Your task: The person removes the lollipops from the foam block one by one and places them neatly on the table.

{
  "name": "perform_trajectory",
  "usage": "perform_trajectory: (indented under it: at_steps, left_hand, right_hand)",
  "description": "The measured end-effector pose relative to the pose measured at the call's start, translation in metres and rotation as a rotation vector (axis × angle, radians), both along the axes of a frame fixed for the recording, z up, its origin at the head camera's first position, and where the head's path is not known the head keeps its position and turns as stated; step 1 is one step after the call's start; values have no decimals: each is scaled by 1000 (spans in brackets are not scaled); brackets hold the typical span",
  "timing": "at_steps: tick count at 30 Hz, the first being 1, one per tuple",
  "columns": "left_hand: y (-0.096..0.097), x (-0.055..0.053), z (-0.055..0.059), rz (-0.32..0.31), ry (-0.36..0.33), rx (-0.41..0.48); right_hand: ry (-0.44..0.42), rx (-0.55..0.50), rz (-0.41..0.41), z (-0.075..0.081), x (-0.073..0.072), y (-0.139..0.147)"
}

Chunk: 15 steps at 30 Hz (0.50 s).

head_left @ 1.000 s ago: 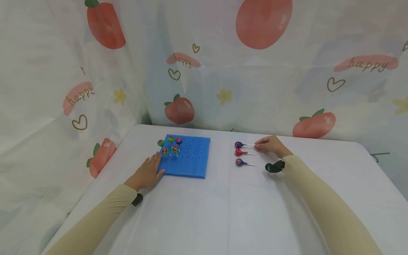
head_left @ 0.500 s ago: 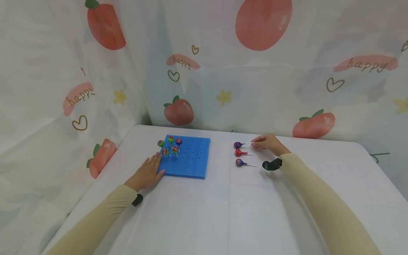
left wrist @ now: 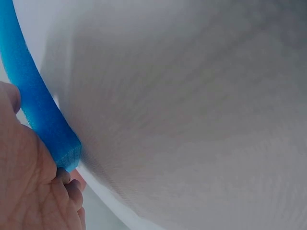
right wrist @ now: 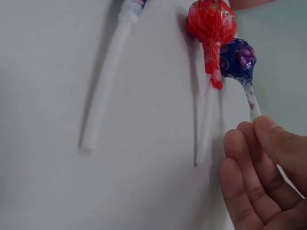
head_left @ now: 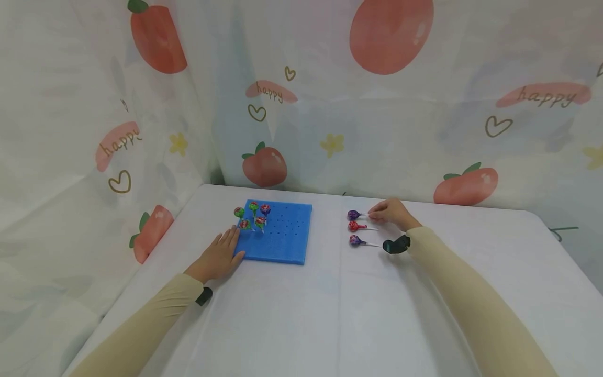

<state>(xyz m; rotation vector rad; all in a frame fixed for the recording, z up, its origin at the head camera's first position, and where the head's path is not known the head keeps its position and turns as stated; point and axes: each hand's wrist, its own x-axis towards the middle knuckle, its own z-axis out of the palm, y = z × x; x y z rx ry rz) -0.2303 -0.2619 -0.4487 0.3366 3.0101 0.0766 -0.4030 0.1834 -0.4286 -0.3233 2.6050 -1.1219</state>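
My right hand (head_left: 392,213) pinches the white stick of a purple-wrapped lollipop (head_left: 353,215) between thumb and fingers; its wrapped head (right wrist: 238,60) shows close up in the right wrist view. Just in front lies a red lollipop (head_left: 354,226), and nearer still another purple lollipop (head_left: 355,240), sticks pointing right. My left hand (head_left: 218,256) rests with straight fingers against the left edge of a blue foam board (head_left: 282,246) full of small holes. In the left wrist view that board's edge (left wrist: 41,108) lies along the palm. Several lollipops (head_left: 253,207) stand upright in the board's far left part.
A white-covered table (head_left: 301,319) carries everything. A patterned curtain (head_left: 395,136) rises behind the table and along its left side. Dark wrist cameras (head_left: 397,245) sit below both sleeves.
My right hand has slid a little left along the stick toward the lollipop's head. The left hand and the board have stayed in place.
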Motion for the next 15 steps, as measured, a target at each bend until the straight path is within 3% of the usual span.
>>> perform_trajectory:
  at_steps: [7,15]
  left_hand:
    - [-2,1,1,-17,16,3]
    - [-2,0,1,-23,16,5]
  right_hand:
    - [-41,-26,-36,-1,2,0]
    - [-122,-54,19,-2,1,0]
